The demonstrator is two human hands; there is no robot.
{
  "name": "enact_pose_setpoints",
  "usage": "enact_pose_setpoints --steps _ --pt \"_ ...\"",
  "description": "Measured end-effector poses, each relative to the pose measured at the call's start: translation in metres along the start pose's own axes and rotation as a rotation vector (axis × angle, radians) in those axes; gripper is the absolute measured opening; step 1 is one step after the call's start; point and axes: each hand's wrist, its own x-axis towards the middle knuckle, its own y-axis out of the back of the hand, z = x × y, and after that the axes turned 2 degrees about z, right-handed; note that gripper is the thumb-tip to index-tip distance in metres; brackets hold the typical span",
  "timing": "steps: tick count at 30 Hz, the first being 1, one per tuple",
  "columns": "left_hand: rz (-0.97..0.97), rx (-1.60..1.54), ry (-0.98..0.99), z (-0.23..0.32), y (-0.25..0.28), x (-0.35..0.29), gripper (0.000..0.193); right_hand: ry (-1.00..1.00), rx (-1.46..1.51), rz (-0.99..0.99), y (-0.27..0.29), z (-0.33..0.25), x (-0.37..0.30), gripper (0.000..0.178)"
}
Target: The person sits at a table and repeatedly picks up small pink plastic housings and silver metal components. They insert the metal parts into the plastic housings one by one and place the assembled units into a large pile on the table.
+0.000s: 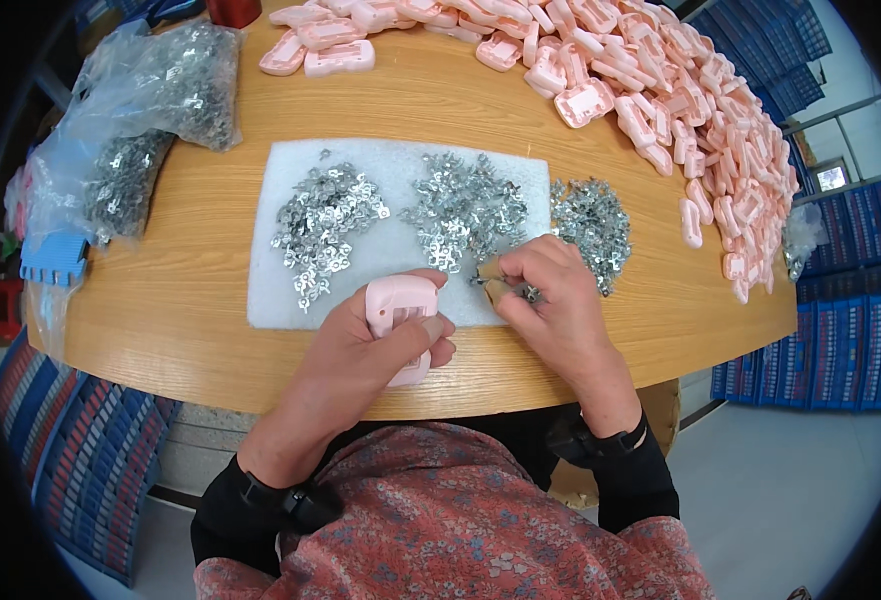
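My left hand (335, 360) is closed round a pale pink plastic casing (401, 296), with the thumb across its front over a recessed opening. Just right of it, my right hand (565, 305) pinches a small metal contact piece (479, 279) between thumb and forefinger, both wearing tan finger covers. A few more metal bits show under its curled fingers. Beneath lies a white foam sheet (266, 255) bearing a left pile of metal pieces (326, 222) and a middle pile (468, 208). A third pile (592, 232) sits beside the sheet's right edge, on the wood.
A big heap of pink casings (680, 95) curves along the table's far and right side. Clear bags of metal pieces (195, 85) lie at the far left, near a light blue plastic piece (55, 258). Blue racks (810, 350) stand beyond the curved wooden table (210, 330).
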Motion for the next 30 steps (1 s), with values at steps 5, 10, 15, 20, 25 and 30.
enact_pose_setpoints --steps 5,10,15,20,25,30 --pt "0.022 0.015 -0.049 0.004 -0.009 0.009 0.041 0.056 0.077 0.021 0.006 -0.007 -0.002 0.021" --pt "-0.007 0.038 -0.108 0.001 -0.013 0.016 0.042 0.150 0.046 -0.019 0.013 -0.024 -0.003 0.024" --pt "0.036 0.018 -0.121 -0.004 -0.014 0.019 0.040 0.029 0.052 0.038 0.010 -0.023 -0.007 0.023" --pt "0.062 -0.019 -0.124 -0.008 -0.013 0.022 0.040 -0.059 0.110 0.029 0.004 -0.016 -0.013 0.020" --pt "0.016 -0.013 -0.131 -0.009 -0.013 0.022 0.041 -0.342 0.460 -0.082 0.001 -0.028 -0.016 0.019" --pt "-0.029 -0.005 -0.096 -0.007 -0.016 0.018 0.039 -0.501 0.647 -0.121 0.002 -0.026 -0.019 0.020"
